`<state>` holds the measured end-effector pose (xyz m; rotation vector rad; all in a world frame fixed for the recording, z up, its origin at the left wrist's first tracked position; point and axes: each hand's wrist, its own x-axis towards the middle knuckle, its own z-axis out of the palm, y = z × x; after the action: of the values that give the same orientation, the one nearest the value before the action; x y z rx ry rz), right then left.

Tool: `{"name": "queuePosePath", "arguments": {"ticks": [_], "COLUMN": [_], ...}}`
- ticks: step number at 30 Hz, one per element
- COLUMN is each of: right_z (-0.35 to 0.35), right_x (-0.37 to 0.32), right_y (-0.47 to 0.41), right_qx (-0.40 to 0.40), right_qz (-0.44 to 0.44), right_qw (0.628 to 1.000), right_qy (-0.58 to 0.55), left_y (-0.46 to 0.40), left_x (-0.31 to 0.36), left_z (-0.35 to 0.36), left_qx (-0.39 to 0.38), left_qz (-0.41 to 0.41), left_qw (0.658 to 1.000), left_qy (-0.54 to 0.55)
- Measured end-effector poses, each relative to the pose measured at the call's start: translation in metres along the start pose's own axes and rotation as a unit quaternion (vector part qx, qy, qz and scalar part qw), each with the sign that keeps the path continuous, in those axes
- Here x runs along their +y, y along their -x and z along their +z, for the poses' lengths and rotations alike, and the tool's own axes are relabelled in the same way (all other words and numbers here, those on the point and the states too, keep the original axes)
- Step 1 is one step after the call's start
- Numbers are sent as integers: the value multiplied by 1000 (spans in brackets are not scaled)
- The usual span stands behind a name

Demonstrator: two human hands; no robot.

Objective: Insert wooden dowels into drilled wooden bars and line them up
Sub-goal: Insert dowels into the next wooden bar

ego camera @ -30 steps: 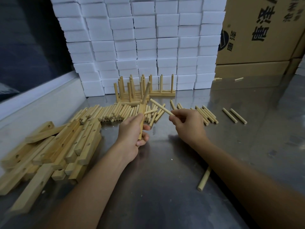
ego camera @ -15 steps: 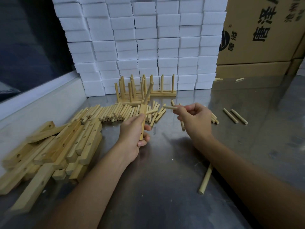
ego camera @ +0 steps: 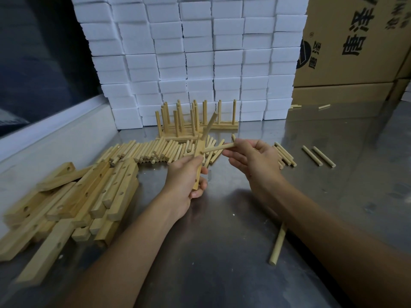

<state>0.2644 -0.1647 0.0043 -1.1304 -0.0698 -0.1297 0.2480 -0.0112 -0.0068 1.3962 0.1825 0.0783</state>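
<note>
My left hand (ego camera: 185, 181) grips a drilled wooden bar (ego camera: 198, 165) held nearly upright above the steel table. One dowel (ego camera: 209, 126) sticks out of the bar's upper end, slanting up and right. My right hand (ego camera: 253, 160) pinches a second dowel (ego camera: 215, 148) whose left tip touches the bar's face just above my left fingers. Loose dowels (ego camera: 151, 151) lie in a row behind my hands. Finished bars with upright dowels (ego camera: 178, 123) stand further back. A heap of drilled bars (ego camera: 73, 196) lies at the left.
Stacked white foam blocks (ego camera: 200, 58) form a wall at the back, with cardboard boxes (ego camera: 355, 47) to the right. Two stray dowels (ego camera: 318, 155) lie at the right and one dowel (ego camera: 278, 245) by my right forearm. A low white ledge (ego camera: 55, 138) borders the table on the left.
My right hand lifted a dowel from the pile, turned it level and brought its tip left against the bar. My left hand kept the bar nearly still.
</note>
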Motion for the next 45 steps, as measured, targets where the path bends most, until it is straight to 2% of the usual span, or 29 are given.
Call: {"name": "queuePosePath", "arguments": {"ticks": [7, 15, 27, 33, 39, 45], "right_z": [1, 2, 7, 8, 7, 5], "right_x": [-1, 0, 6, 5, 5, 8], "right_y": [3, 6, 7, 7, 4, 3], "right_qx": [-13, -31, -59, -72, -42, -68], "right_qz": [-14, -111, -300, -301, -255, -247], "right_qw": [999, 982, 905, 901, 926, 930], "right_qy": [29, 152, 296, 304, 273, 262], "left_y": [1, 1, 1, 2, 4, 3], "left_x": [-1, -2, -8, -8, -8, -7], "left_z": [2, 1, 5, 5, 5, 5], "left_qx": [-17, -4, -8, -10, -10, -10], "left_qz": [3, 9, 37, 30, 33, 29], "left_qw": [1000, 1000, 999, 999, 999, 999], "left_qy": [18, 23, -15, -20, -38, -35]}}
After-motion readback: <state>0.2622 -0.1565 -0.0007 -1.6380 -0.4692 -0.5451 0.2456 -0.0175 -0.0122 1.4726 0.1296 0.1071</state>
